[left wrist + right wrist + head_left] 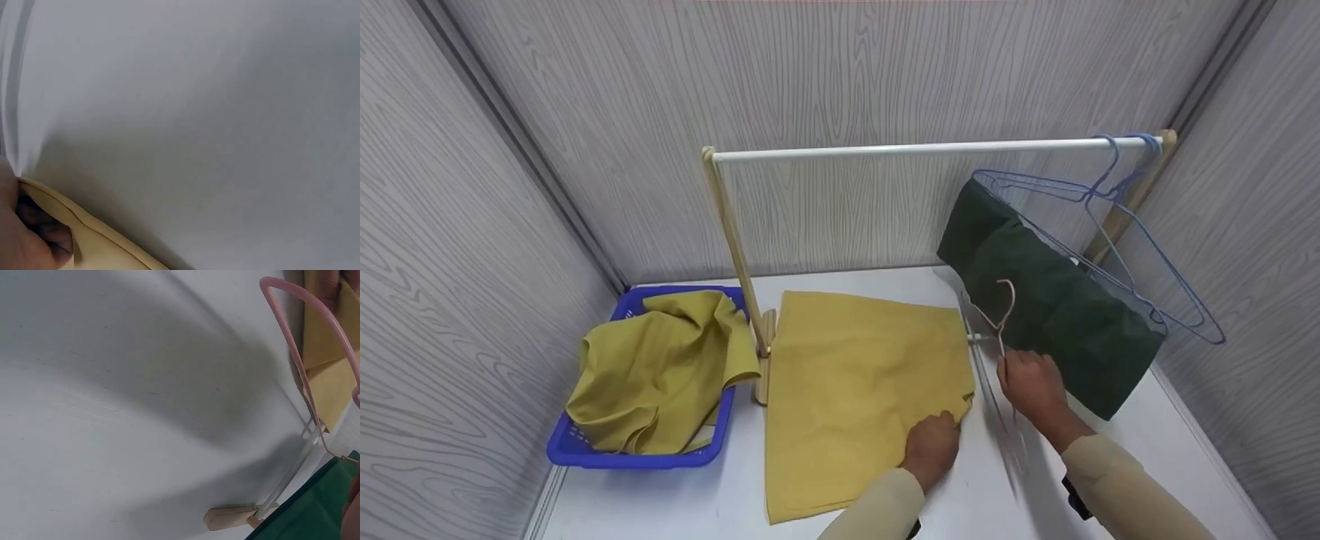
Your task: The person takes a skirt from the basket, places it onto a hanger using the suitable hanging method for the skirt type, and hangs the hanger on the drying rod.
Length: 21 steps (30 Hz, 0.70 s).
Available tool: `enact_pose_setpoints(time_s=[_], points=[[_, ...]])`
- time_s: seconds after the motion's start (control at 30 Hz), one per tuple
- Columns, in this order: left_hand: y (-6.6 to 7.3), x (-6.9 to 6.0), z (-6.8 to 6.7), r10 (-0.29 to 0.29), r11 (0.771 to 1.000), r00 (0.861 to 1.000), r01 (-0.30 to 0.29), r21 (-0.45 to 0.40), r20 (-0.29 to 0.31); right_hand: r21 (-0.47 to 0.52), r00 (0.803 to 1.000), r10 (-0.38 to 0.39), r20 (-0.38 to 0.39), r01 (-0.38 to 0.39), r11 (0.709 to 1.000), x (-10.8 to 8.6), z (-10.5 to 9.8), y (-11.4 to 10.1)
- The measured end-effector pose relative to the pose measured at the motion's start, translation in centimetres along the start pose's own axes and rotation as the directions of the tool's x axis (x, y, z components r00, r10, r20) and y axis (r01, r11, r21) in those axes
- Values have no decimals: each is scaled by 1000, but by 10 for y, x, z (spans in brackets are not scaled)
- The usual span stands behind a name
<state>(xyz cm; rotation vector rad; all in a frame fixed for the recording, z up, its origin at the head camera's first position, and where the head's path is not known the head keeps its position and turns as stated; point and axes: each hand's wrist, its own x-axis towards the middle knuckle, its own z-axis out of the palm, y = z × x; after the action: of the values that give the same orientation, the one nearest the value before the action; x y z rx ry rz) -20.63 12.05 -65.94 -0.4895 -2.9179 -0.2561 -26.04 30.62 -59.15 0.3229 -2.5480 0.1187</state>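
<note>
A folded mustard-yellow cloth (862,375) lies flat on the white table. At its right edge my left hand (932,450) grips the fabric; in the left wrist view the fingers of this hand (25,239) curl around the cloth's edge (107,247). My right hand (1033,386) holds a pink wire hanger (1006,300) just right of the cloth, with the hook pointing up and away. The hanger's lower part is blurred in the head view. In the right wrist view, a looped end of the pink hanger (332,318) overlaps the yellow cloth.
A rack with a white rod (900,150) and wooden posts stands behind. Blue hangers (1099,191) hang at its right end, one carrying a dark green cloth (1042,292) near my right hand. To the left, a blue basket (637,461) contains crumpled yellow cloth (667,375).
</note>
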Motion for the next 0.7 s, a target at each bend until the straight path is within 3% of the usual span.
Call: enact_pose_setpoints(time_s=[0.07,0.17,0.3,0.37,0.43,0.6,0.7], points=[[-9,1,-1,34,998,996,-39,-59,-78,21,997,33,69,-35,999,1,-2,-1],[-23,1,-7,83,986,973,-111,-123,-213,54,992,64,110,-70,996,2,-3,-3],[-36,5,-22,78,972,938,-147,-185,-337,50,999,-8,-35,10,999,3,3,-8],[-41,10,-32,63,966,934,-146,-215,-351,32,995,-32,-95,36,999,3,5,-10],[-46,14,-43,49,957,937,-144,-253,-347,37,995,-26,-95,29,999,5,6,-12],[-60,22,-74,-29,908,946,-109,-404,-323,81,998,47,51,-51,995,12,2,-19],[-66,26,-90,-77,892,938,-87,-444,-338,109,984,91,153,-109,988,18,-1,-25]])
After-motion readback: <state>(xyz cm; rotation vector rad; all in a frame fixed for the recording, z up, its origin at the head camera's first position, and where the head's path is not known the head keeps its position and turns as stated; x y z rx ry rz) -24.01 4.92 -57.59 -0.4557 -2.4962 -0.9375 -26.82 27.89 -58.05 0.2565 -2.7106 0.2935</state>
